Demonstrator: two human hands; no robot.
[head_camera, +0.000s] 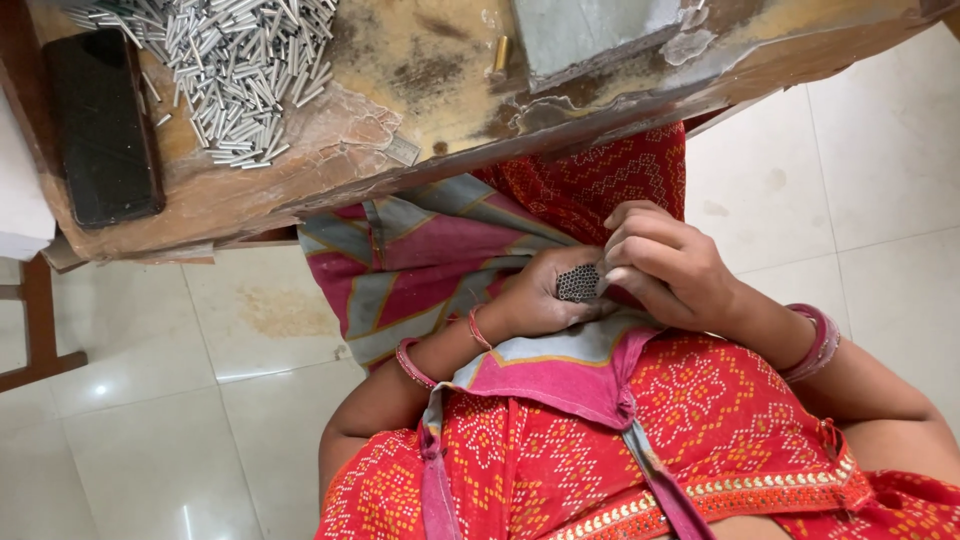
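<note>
While the left hand grips it, the tube bundle points open ends upward.

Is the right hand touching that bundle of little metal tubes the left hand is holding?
Touching. In the head view the right hand's fingertips press against the edge of the tube bundle gripped in the left hand.

- We see a worn wooden table, its surface stained and peeling.
- On it lies a heap of small metal tubes.
- A black phone lies beside them.
- A short brass piece lies near a grey slab.
</note>
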